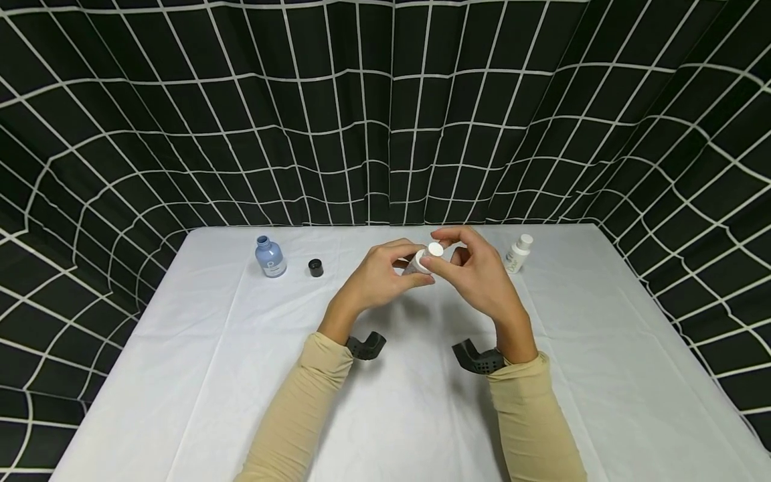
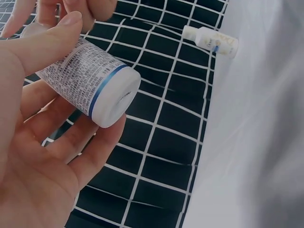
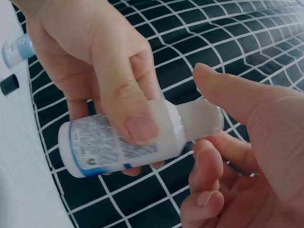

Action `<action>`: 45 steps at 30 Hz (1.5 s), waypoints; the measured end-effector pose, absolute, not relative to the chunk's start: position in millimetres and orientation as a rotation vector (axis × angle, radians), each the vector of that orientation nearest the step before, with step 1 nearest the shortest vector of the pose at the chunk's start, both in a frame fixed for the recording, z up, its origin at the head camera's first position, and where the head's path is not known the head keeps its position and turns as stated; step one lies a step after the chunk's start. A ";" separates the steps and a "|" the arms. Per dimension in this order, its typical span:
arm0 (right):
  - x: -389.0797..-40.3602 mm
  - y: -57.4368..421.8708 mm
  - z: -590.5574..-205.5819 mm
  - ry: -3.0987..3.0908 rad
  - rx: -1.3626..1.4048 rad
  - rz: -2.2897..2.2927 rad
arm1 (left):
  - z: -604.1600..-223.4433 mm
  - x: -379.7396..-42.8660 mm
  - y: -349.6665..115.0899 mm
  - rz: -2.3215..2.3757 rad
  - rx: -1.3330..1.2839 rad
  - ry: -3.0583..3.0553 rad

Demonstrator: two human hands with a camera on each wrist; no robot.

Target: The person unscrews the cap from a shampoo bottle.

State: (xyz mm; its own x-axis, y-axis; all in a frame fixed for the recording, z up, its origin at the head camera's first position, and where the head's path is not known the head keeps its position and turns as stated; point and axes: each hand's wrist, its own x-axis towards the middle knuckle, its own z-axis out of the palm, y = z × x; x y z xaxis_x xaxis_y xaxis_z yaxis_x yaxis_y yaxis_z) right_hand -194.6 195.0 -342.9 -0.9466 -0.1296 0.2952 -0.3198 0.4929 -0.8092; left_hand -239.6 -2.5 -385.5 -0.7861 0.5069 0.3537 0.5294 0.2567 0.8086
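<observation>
A white bottle (image 3: 109, 142) with a printed label and a blue band is gripped by my left hand (image 1: 385, 271), thumb on one side and fingers on the other. It is tilted and held above the table. Its white cap (image 1: 435, 250) points toward my right hand (image 1: 478, 268), whose thumb and fingers are spread around it. In the right wrist view a fingertip is right at the cap's lower edge, while the thumb (image 3: 228, 83) stands apart from it. The bottle's base (image 2: 118, 97) faces the left wrist camera.
A second white bottle (image 1: 518, 254), capped, stands beyond my right hand. At the left are a blue bottle (image 1: 270, 258) with its neck uncovered and a black cap (image 1: 316, 268). A white cloth covers the table (image 1: 241, 375); a black gridded curtain (image 1: 385, 100) surrounds it.
</observation>
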 end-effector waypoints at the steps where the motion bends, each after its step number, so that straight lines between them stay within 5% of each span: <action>1: -195.3 194.2 -343.5 -2.543 0.357 1.438 | -385.7 -239.6 -2.2 -1.615 -1.018 -2.463; 22: -194.7 197.2 -341.4 -2.455 0.578 1.493 | -383.0 -237.9 1.5 -1.744 -0.986 -2.419; 45: -199.1 185.8 -346.8 -2.363 0.343 1.708 | -387.6 -241.5 0.7 -1.828 -0.980 -2.370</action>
State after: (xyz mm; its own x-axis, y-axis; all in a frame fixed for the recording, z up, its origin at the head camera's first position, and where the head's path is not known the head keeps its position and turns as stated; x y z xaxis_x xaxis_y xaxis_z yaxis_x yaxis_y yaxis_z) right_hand -199.1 185.8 -346.8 -0.9519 -0.0671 0.2988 -0.3048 0.3035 -0.9028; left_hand -241.5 0.7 -387.6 -0.8062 0.4729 0.3555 0.4638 0.1323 0.8760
